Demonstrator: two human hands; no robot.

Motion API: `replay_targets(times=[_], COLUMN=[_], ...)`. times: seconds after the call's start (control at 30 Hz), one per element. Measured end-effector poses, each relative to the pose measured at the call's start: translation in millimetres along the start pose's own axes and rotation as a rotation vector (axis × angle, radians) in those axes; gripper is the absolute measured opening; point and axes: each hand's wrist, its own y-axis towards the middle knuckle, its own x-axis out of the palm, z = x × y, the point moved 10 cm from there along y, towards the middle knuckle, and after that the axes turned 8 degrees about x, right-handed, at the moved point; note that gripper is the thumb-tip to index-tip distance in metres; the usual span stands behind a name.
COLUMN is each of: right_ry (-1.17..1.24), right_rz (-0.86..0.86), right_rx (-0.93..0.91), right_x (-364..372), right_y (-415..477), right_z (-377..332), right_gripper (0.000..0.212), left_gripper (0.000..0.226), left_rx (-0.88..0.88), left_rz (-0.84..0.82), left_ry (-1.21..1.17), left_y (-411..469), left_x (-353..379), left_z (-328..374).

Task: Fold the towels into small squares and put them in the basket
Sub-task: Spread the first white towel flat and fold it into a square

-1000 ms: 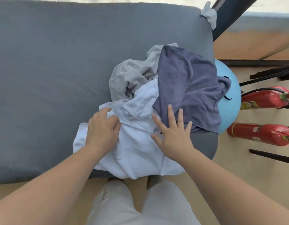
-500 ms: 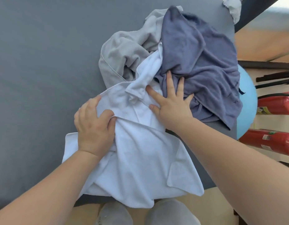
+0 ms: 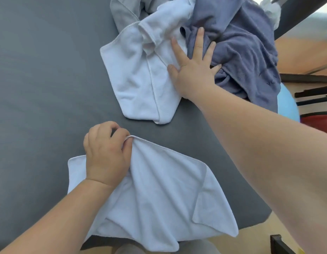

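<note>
Grey table (image 3: 39, 79) | left hand (image 3: 105, 154) pinching white towel (image 3: 159, 195) | right hand (image 3: 194, 70) flat on pile (image 3: 232, 43)

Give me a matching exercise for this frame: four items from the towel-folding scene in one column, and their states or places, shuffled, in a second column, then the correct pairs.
Items:
1. near white towel
2. far white towel
3. blue-grey towel
4. light grey towel

States or places:
A. bunched at the right edge of the grey surface, under the fingers of the right hand
B. pinched at its edge by the left hand, lying apart from the pile
C. at the top of the view, mostly cut off
D. crumpled beside the right hand's thumb, still in the pile

Pairs: 1-B, 2-D, 3-A, 4-C
</note>
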Motion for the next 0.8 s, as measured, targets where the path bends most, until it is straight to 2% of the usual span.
replay_targets(times=[0.13,0.2,0.3,0.4,0.53,0.63,0.8], right_ry=[0.137,0.177,0.110,0.086,0.084,0.123,0.084], right_rz=[0.136,0.071,-0.084,-0.095,-0.132,-0.093,-0.017], right_rx=[-0.192,-0.228,-0.143,-0.034,0.102,0.048,-0.076], right_x=[-4.7,12.1,44.9,52.7,52.1,38.6,6.8], right_y=[-97.9,-155.9,-221.2,-255.3,-252.9,-227.6,-165.5], right_z=[19.1,46.0,94.1,122.5,144.4,141.1,117.9], right_gripper=[0.066,0.061,0.052,0.043,0.019,0.011,0.014], left_gripper=[0.011,0.009,0.007,0.008,0.014,0.015,0.018], left_rx=[0.028,0.084,0.164,0.180,0.214,0.205,0.251], left_rz=[0.010,0.008,-0.017,-0.059,-0.134,-0.141,-0.148], left_ry=[0.034,0.068,0.112,0.114,0.081,0.137,0.240], left_y=[-5.5,-5.7,-6.7,-11.0,-12.6,-11.8,1.1], left_x=[2.4,5.1,14.8,25.5,33.5,28.1,16.7], left_z=[-1.0,2.2,12.8,21.7,29.6,27.8,11.3])
